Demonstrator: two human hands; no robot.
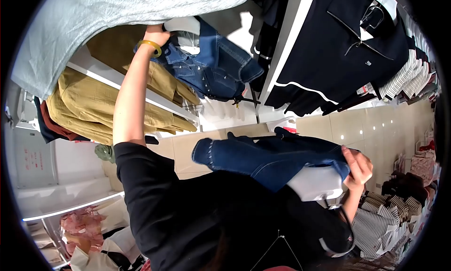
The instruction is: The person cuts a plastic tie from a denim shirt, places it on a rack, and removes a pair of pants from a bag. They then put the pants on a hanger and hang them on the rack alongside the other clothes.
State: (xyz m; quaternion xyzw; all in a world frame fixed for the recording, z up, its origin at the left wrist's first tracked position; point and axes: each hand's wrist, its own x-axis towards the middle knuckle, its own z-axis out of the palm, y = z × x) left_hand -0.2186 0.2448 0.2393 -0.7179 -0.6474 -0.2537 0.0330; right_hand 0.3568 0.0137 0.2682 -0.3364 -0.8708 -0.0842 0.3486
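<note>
My left hand (157, 34), with a yellow bangle on its wrist, reaches up to a short-sleeved blue denim jacket (204, 71) on a white hanger (183, 24). Its fingers are closed at the jacket's shoulder, partly hidden. A second denim garment (263, 156), darker blue, lies sideways across the front of my body. My right hand (358, 168) pinches it at the shoulder end, next to its white hanger (315, 182). The hanger's hook points down towards my chest.
Olive-tan garments (89, 104) hang left, below a pale grey garment (94, 22). A white panel (287, 45) separates the denim from a navy zip-collar top (345, 54). Striped clothes (380, 219) sit at lower right, pink clothes (82, 226) at lower left. The floor (324, 127) is tiled.
</note>
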